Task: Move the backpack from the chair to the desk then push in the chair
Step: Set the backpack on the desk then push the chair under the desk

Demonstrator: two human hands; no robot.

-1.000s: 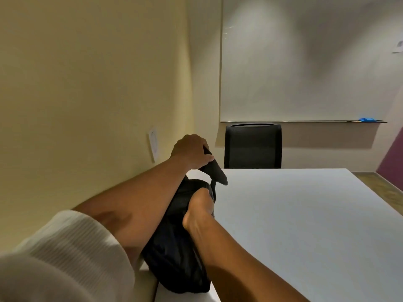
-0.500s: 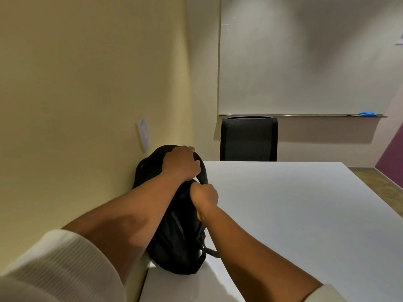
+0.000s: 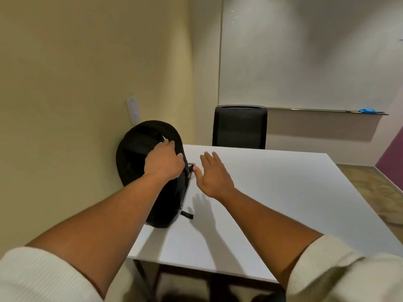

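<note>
A black backpack (image 3: 139, 153) stands upright on the left edge of the white desk (image 3: 272, 192), leaning against the yellow wall. My left hand (image 3: 163, 162) rests on its upper right side, fingers curled over the top edge. My right hand (image 3: 214, 173) hovers just right of the backpack, fingers spread, holding nothing. A loose strap end lies on the desk at the bag's base. The chair that the backpack came from is out of view.
A black office chair (image 3: 239, 127) stands at the desk's far end under a whiteboard (image 3: 305, 51). A blue item (image 3: 367, 110) lies on the whiteboard tray. A white wall plate (image 3: 133, 110) sits above the backpack. Wood floor shows at the right.
The backpack went from being lifted over the desk edge to standing upright on the desk. My right hand let go of it and opened; my left hand stayed on top.
</note>
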